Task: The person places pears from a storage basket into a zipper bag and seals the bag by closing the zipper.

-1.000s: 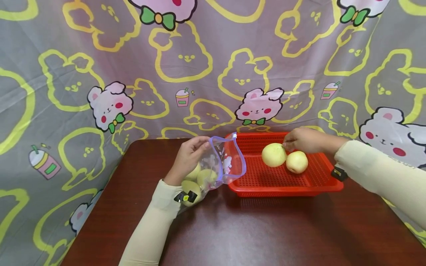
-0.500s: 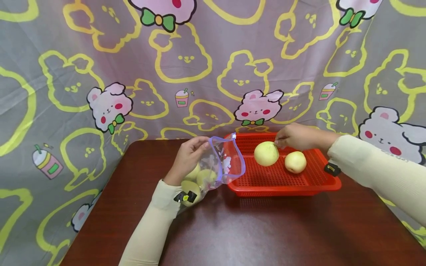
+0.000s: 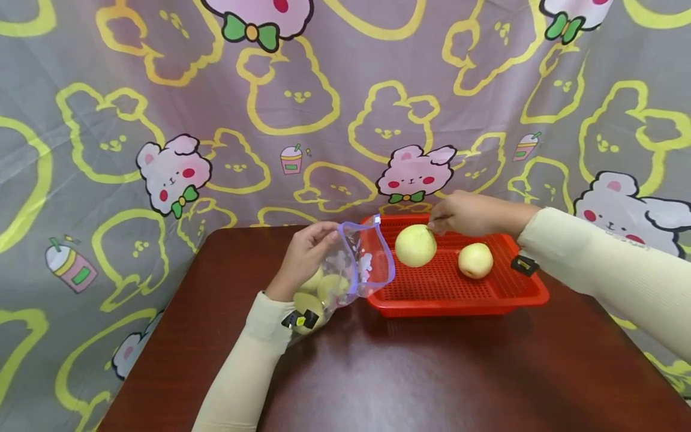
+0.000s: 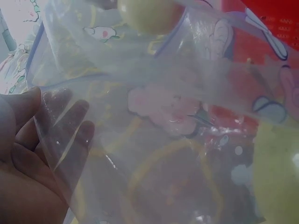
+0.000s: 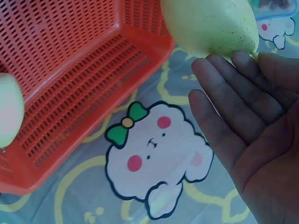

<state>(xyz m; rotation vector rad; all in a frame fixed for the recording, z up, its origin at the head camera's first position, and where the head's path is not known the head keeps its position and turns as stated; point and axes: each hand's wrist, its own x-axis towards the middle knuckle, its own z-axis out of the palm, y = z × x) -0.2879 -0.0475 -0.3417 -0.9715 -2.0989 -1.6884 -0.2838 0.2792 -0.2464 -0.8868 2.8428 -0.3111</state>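
Observation:
My left hand (image 3: 309,258) pinches the edge of a clear zip bag (image 3: 372,258) with a purple rim, its mouth spread toward the right. Several pale yellow pears lie inside the bag, partly behind my wrist. In the left wrist view, my thumb and fingers grip the film of the bag (image 4: 154,154). My right hand (image 3: 465,213) holds a pear (image 3: 415,246) by its stem, raised over the left part of a red basket, close to the bag's mouth. The right wrist view shows thumb and forefinger at the stem of this pear (image 5: 215,28).
The red perforated basket (image 3: 459,307) stands on the dark wooden table (image 3: 432,372). Another pear (image 3: 475,260) lies in it, right of the held one. A grey curtain (image 3: 324,78) with cartoon bears hangs right behind the table.
My right hand has carried the pear leftward, away from the pear in the basket and toward the bag's mouth. My left hand stays put with the bag.

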